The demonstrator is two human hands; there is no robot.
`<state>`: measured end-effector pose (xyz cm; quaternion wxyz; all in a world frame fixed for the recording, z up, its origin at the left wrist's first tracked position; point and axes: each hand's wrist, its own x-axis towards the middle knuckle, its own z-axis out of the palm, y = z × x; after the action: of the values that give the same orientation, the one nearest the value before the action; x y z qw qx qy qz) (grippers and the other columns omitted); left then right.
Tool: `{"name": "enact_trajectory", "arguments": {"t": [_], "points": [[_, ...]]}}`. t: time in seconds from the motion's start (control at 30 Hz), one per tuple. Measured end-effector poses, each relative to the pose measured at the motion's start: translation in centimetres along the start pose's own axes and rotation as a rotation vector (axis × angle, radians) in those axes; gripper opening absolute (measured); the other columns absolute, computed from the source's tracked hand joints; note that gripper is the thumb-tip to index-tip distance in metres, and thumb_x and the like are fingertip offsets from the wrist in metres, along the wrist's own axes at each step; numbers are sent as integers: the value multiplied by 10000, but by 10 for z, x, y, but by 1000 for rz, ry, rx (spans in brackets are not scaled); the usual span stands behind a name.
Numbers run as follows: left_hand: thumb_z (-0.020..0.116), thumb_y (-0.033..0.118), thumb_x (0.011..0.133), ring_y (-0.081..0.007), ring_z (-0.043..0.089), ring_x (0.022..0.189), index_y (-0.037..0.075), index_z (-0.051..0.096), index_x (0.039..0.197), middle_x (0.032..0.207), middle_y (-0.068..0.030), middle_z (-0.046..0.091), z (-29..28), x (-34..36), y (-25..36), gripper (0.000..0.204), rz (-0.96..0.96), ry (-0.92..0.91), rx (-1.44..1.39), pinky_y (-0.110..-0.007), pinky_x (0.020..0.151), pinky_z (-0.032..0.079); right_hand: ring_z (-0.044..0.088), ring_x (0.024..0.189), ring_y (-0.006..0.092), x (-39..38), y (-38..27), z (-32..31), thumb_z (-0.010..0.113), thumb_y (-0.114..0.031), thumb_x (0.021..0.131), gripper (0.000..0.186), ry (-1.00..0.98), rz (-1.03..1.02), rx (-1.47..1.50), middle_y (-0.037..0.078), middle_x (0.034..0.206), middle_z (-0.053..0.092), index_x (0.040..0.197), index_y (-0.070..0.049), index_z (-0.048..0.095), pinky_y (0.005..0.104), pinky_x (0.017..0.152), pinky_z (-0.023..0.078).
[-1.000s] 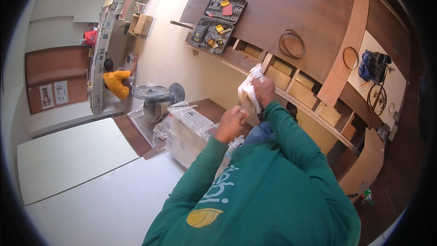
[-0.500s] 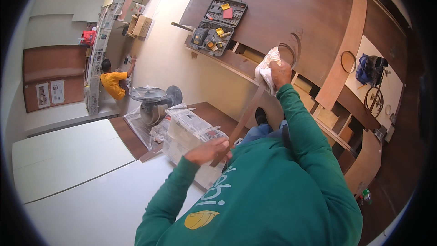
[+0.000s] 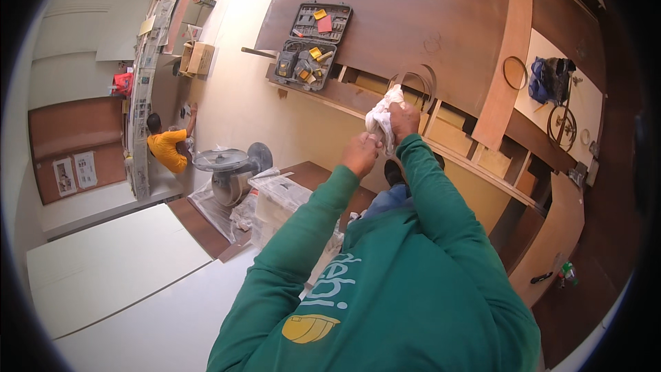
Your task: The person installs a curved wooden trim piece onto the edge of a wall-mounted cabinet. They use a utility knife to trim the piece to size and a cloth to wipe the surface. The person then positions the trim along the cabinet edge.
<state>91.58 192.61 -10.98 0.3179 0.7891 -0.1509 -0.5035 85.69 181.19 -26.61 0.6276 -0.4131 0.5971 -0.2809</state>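
Observation:
My right hand is closed around a crumpled white cloth in front of my body, above the near edge of the brown-topped bench. Just left of and below it, my left hand is closed, its fingertips against or very close to the cloth. What those fingers grip is hidden. Beyond the cloth, a thin brown strip curls in loops over the bench edge. Its part near my hands is covered by the cloth and fingers.
An open tool case lies on the brown bench. To the right are a pale wooden board and a coiled strip. A fan and a clear plastic box stand at left. A person in yellow crouches farther off.
My left hand has moved up and right to the cloth, away from the lower end of the brown strip. The straight length between my hands no longer shows. The view has shifted slightly.

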Motion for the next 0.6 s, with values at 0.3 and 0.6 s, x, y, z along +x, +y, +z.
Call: {"name": "enact_trajectory", "arguments": {"t": [0.3, 0.6], "points": [[475, 360, 1047, -43, 357, 551, 56, 583, 928, 676, 52, 431, -49, -131, 42, 344, 164, -140, 20, -218, 499, 298, 694, 797, 369, 79, -81, -64, 642, -330, 763, 361, 259, -236, -391, 245, 823, 705, 877, -5, 747, 439, 763, 525], [442, 362, 1070, -57, 401, 581, 46, 582, 956, 660, 33, 458, -114, -273, 83, 364, -71, -89, 48, -236, 538, 340, 696, 851, 403, 122, -265, -92, 671, -353, 775, 361, 280, -462, -275, 240, 874, 716, 882, -17, 748, 454, 793, 531]]}}
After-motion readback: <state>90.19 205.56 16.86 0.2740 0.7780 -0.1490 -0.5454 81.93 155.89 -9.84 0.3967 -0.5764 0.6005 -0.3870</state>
